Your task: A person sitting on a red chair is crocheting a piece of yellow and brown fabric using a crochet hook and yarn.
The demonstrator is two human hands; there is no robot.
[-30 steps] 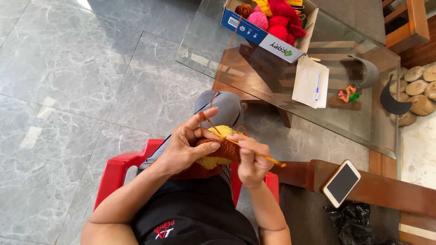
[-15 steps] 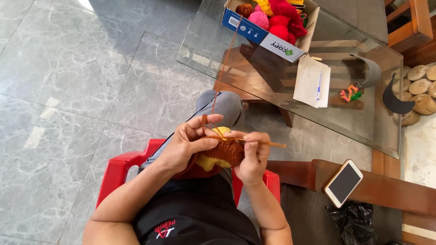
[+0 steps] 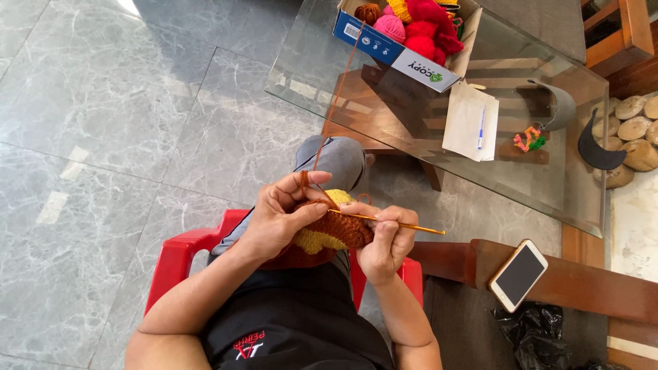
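The crochet piece (image 3: 332, 233), rust-brown over a yellow patch, sits in the person's lap above the red chair (image 3: 179, 255), pinched between both hands. It looks soft and light, likely to sag or fold wherever it is not supported, so the sensible hold is close to the working edge, where the stitches are forming. The left hand (image 3: 277, 218) is closed on that edge, with the index finger raised and the brown yarn (image 3: 334, 103) looped over it (the strand looks taut). The right hand (image 3: 385, 241) is closed around the hook (image 3: 404, 224), a thin orange rod whose tip goes into the piece; it looks stiff and smooth, and is gripped near its middle. From the piece the yarn climbs to a box (image 3: 394, 51) of coloured balls on the glass table (image 3: 521, 185) ahead. Also on the table, beyond the piece, lie a paper (image 3: 467, 123) and pen (image 3: 481, 128). Right of the piece a phone (image 3: 518, 275) rests on a wooden bench (image 3: 582, 282).
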